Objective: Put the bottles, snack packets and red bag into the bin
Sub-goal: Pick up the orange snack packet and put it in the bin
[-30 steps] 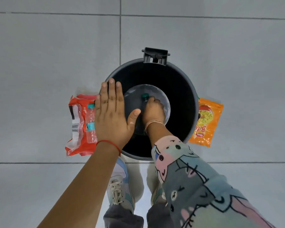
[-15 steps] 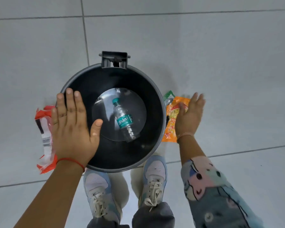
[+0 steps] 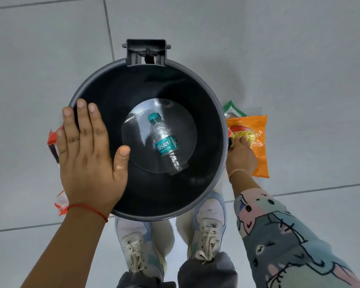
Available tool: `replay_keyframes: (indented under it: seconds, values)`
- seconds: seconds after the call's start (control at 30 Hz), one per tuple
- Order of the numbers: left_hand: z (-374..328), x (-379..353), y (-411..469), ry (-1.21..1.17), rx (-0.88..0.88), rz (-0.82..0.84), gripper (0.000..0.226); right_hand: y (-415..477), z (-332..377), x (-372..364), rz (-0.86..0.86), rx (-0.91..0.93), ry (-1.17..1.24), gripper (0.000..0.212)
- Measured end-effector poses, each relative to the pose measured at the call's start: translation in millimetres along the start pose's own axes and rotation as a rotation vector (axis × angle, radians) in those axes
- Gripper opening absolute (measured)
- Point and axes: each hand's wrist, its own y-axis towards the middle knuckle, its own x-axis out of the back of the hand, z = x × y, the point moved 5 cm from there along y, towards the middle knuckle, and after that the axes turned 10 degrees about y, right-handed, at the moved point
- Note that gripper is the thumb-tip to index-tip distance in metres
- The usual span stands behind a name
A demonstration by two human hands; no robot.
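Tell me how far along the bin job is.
Done: one Bisleri water bottle lies in the black bin. In hand: the right hand is on the orange snack packet. Left: that packet, the green packet and the red bag beneath the open left hand.

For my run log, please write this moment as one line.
bottle: in bin | right hand: on orange packet | left hand: open, over rim | red bag: on floor

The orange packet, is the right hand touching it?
Touching. The head view shows the right hand lying on the orange packet, fingertips pressed onto its printed front beside the bin, no gap between them.
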Motion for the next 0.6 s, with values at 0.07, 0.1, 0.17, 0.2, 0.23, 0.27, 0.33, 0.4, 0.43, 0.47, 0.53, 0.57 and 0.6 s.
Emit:
replay_keyframes:
  seconds: [0.07, 0.1, 0.17, 0.2, 0.23, 0.27, 0.33, 0.4, 0.43, 0.47, 0.53, 0.57, 0.6]
  values:
    - [0, 1, 0, 0.005, 0.005, 0.007, 0.075, -5, 2, 15, -0.066, 0.011, 0.071, 0.038]
    - [1, 2, -1, 0.009, 0.011, 0.010, 0.074, -12, 5, 27, -0.122, 0.015, 0.130, 0.034]
    - [1, 2, -1, 0.013, 0.020, 0.027, 0.074, -33, 14, 62, -0.285, 0.056, 0.259, 0.034]
    - [1, 2, -1, 0.014, 0.020, 0.037, 0.075, -50, 20, 86, -0.377, 0.099, 0.313, 0.036]
    - [1, 2, -1, 0.012, 0.018, 0.041, 0.075, -72, 29, 115, -0.474, 0.162, 0.363, 0.037]
    - [2, 4, 0, 0.006, 0.017, 0.042, 0.075, -97, 41, 144, -0.559, 0.238, 0.426, 0.034]
    - [3, 5, 0, -0.032, 0.020, 0.039, 0.074, -151, 76, 187, -0.624, 0.385, 0.511, 0.029]
    - [5, 7, -1, -0.097, 0.025, 0.025, 0.072, -192, 119, 191, -0.581, 0.558, 0.516, 0.032]
    - [6, 8, -1, -0.126, 0.025, 0.022, 0.071, -203, 141, 182, -0.537, 0.649, 0.473, 0.035]
    - [6, 8, -1, -0.146, 0.025, 0.022, 0.071, -207, 160, 168, -0.475, 0.717, 0.407, 0.036]
    - [6, 8, 0, -0.158, 0.034, 0.033, 0.072, -188, 188, 123, -0.249, 0.732, 0.201, 0.039]
    - [7, 8, 0, -0.151, 0.041, 0.037, 0.072, -172, 195, 98, -0.110, 0.671, 0.119, 0.042]
    - [6, 8, 1, -0.135, 0.043, 0.039, 0.073, -153, 195, 74, 0.009, 0.576, 0.052, 0.044]
